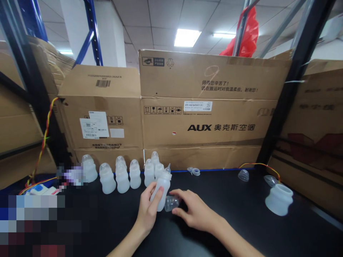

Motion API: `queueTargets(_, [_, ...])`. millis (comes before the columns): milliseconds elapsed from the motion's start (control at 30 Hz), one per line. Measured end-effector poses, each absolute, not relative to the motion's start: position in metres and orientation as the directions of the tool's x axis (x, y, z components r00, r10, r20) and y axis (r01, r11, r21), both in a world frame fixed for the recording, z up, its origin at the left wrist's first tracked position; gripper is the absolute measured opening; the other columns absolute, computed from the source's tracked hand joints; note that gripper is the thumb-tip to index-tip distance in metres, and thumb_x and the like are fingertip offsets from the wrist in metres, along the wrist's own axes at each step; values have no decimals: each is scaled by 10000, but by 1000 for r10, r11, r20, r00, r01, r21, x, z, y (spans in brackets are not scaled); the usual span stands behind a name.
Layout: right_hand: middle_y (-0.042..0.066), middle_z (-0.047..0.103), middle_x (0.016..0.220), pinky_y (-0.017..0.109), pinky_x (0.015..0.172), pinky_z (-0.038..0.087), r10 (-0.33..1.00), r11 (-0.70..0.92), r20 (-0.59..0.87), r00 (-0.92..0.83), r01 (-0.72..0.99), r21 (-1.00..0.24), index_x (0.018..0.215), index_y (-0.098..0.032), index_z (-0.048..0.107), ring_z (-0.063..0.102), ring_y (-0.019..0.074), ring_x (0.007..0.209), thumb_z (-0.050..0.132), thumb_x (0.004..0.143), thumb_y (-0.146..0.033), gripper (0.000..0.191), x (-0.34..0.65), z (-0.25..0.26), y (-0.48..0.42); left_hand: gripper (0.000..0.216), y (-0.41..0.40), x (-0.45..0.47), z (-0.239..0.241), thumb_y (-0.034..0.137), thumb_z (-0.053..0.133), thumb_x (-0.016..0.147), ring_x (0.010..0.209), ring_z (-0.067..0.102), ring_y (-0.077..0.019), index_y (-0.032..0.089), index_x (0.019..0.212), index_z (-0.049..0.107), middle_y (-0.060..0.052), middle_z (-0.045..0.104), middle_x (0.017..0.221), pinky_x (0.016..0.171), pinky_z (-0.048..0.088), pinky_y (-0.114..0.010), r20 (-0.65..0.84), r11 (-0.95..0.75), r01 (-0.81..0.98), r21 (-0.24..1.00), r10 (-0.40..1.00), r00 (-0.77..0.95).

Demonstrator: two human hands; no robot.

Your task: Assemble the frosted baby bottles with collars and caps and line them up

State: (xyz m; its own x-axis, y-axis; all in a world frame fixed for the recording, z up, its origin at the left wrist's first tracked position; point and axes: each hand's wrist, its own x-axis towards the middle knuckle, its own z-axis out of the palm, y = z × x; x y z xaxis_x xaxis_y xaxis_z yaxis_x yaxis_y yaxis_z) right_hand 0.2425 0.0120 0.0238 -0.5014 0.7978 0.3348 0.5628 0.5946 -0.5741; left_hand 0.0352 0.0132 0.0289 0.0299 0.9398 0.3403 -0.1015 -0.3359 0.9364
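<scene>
My left hand is wrapped around a white baby bottle, tilted a little to the right. A clear teat and a collar top this bottle. My right hand curls its thumb and fingers about the wide end of a clear bottle cap, which lies sideways just right of the bottle's base. Behind my left hand, several capped baby bottles stand upright in loose groups along the back of the black table.
A loose teat and ring lie near the back edge. To the right are a clear cap, a white wide-necked container and another clear piece. Cardboard boxes wall off the back; dark rack posts flank the table.
</scene>
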Motion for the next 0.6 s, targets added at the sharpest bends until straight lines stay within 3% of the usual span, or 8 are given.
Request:
queueTargets(133, [46,712,1004,342,818,467,840,518,365,-401,394,-759,1190,-230,625,619,217,866,680,933,-395,311,260,29,28,384,15,31,26,519,704,880,702,543,-159,151,988,719,-11,659,791,640,417,-232,402,-404,7,915,910,103])
queueTargets(233, [40,678,937,332,790,469,896,388,364,-255,48,-920,1155,-208,652,581,189,794,657,944,-485,348,270,35,39,394,14,31,26,507,713,871,766,578,-183,159,1054,725,-32,705,888,688,433,-249,396,-407,58,911,907,146])
queueTargets(333, [9,610,807,306,723,447,931,277,322,-169,-246,-929,1129,-196,692,520,159,700,636,957,-502,356,272,40,42,422,11,33,30,517,723,853,763,573,-185,156,1073,725,-37,702,893,692,436,-259,378,-396,78,915,909,176])
queueTargets(600, [19,637,871,292,690,432,888,351,371,-272,-120,-929,1070,-205,737,507,147,700,731,892,-496,341,263,40,33,407,8,32,32,463,770,819,701,529,-144,139,1063,747,-32,685,836,645,420,-236,337,-368,65,928,900,277])
